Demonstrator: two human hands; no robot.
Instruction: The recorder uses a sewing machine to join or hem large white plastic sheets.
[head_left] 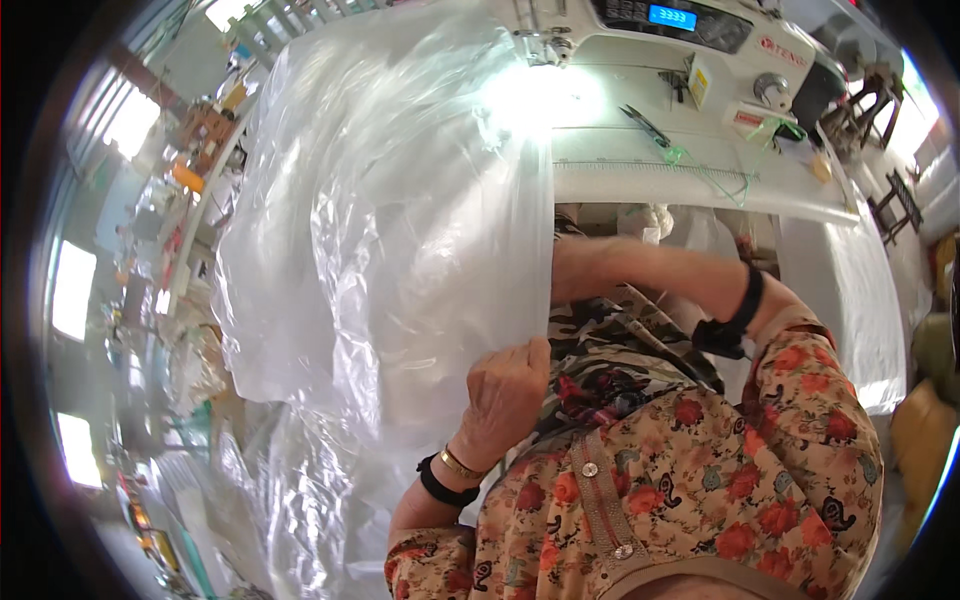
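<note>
A large sheet of clear plastic film (400, 230) hangs over the left side of the sewing table, its straight edge running down toward my lap. My left hand (505, 395) is closed on that edge at its lower end, fingers curled and knuckles up. My right forearm (650, 265) reaches leftward across my lap. Its hand goes behind the film, so its fingers are hidden. At the top, the sewing machine (650, 35) has its lamp glaring over the film's upper right edge near the needle area.
On the white sewing table (610, 110) lie thread snips (645, 125) with tangled green thread (710, 180). A printed ruler strip (660, 167) runs near its front edge. More clear film (310, 500) is bunched at lower left. A white sheet (850, 300) hangs at the right.
</note>
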